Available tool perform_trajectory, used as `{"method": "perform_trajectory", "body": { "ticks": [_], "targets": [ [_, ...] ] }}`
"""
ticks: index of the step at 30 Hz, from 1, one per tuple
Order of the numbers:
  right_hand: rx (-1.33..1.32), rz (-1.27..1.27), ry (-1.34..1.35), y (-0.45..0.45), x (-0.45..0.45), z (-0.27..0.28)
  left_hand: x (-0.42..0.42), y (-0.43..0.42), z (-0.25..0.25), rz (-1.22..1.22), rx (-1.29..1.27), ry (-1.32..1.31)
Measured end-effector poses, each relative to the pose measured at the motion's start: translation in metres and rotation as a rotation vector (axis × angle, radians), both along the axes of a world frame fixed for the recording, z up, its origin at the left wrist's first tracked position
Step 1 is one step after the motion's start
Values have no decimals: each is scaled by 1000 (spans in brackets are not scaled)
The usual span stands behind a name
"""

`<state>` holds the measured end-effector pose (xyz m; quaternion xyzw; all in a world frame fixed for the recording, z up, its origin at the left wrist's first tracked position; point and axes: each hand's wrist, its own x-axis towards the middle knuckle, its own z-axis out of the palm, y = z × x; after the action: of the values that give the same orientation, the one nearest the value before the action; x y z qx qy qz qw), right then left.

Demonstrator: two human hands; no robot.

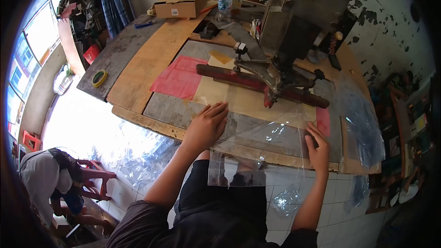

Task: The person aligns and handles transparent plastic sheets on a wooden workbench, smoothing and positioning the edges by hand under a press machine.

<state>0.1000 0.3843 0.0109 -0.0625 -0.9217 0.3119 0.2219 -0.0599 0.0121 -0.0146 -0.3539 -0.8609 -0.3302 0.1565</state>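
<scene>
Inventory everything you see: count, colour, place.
Table: one, brown and grey, centre
Plastic sheet: one, clear, table's front edge
Machine: one, grey, back right
Bar: one, dark red, on the machine
Cream sheet: one, cream, beneath bar
Pink sheeting: two patches, pink, flanking cream sheet
Cardboard box: one, brown, table's back
Bottle: one, clear, beside the box
Tape roll: one, yellow, table's left
Plastic heaps: several, clear, floor and table's right
Co-worker: one, pale top, lower left
Stool: one, red, beside the co-worker
Clutter: uncounted, mixed, background
Left hand: one, plastic sheet's left
Right hand: one, plastic sheet's right
</scene>
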Motion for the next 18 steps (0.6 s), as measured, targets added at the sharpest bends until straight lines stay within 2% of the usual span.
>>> {"method": "perform_trajectory", "body": {
  "ticks": [3,10,18],
  "targets": [
    [-28,-58,38,-1,6,0,2,0,0,33,-20,45],
    [142,-72,189,-1,8,-6,8,-2,2,69,10,87],
    [89,-97,196,-2,9,-6,8,-2,4,90,69,84]
  ]
}}
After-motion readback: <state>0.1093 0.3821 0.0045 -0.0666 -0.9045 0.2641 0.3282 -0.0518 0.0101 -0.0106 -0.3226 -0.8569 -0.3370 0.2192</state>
